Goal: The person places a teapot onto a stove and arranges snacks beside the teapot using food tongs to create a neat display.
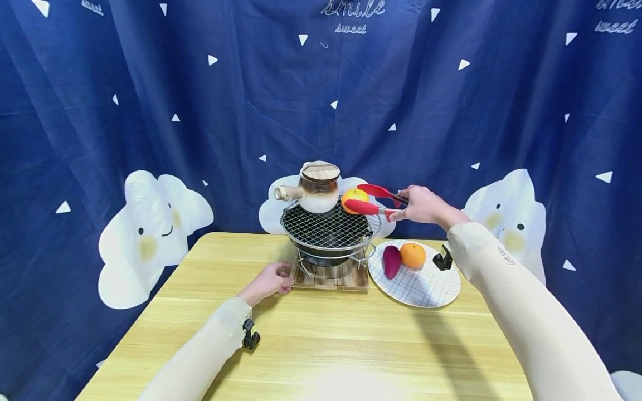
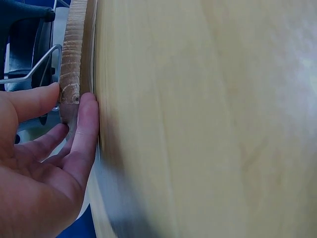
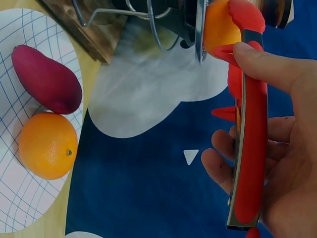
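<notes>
right hand (image 1: pixel 423 204) clamped on tongs (image 1: pixel 363 206) gripping one orange (image 1: pixel 353 195) at grill's (image 1: pixel 326 228) one o'clock; left hand (image 1: pixel 270 280) clamped on one board (image 1: pixel 333 282); plate (image 1: pixel 433 294), four o'clock: second orange (image 1: pixel 413 255), one sweet potato (image 1: pixel 392 262).

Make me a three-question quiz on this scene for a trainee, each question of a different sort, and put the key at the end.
1. Name the hand: which one holds the red tongs, with one orange between their heads?
2. True or false: the lidded pot stands on the mesh rack.
3. Count: how many things lie on the checked plate?

Key
1. The right hand; the left hand holds the edge of the wooden board.
2. True.
3. Two: a second orange and a purple piece.
</notes>
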The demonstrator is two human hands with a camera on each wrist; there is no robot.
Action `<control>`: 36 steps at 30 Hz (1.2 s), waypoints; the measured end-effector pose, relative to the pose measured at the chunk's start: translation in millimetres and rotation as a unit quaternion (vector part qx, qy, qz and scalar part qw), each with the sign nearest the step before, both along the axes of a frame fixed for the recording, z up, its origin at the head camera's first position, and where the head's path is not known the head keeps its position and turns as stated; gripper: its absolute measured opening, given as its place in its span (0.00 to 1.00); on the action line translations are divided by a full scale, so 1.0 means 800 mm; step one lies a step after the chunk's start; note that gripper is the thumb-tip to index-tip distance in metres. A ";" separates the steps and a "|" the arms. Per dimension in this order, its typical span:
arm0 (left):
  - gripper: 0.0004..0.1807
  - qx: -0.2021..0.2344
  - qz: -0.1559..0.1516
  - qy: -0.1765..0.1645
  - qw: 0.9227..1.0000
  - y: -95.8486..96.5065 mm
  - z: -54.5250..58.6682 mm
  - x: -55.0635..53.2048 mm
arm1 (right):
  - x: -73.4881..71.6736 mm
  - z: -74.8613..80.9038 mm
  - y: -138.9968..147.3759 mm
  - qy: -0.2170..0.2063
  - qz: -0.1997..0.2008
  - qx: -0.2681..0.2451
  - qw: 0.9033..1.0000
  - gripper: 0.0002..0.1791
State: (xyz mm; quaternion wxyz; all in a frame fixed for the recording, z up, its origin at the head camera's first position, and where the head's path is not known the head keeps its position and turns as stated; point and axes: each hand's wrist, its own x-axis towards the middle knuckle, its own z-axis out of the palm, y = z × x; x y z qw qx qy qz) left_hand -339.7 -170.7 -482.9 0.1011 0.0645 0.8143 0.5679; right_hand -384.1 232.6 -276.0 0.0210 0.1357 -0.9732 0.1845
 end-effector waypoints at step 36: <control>0.31 -0.004 -0.001 0.004 1.000 -0.001 0.002 0.002 | 0.059 -0.005 0.065 0.034 -0.007 0.017 0.999 0.49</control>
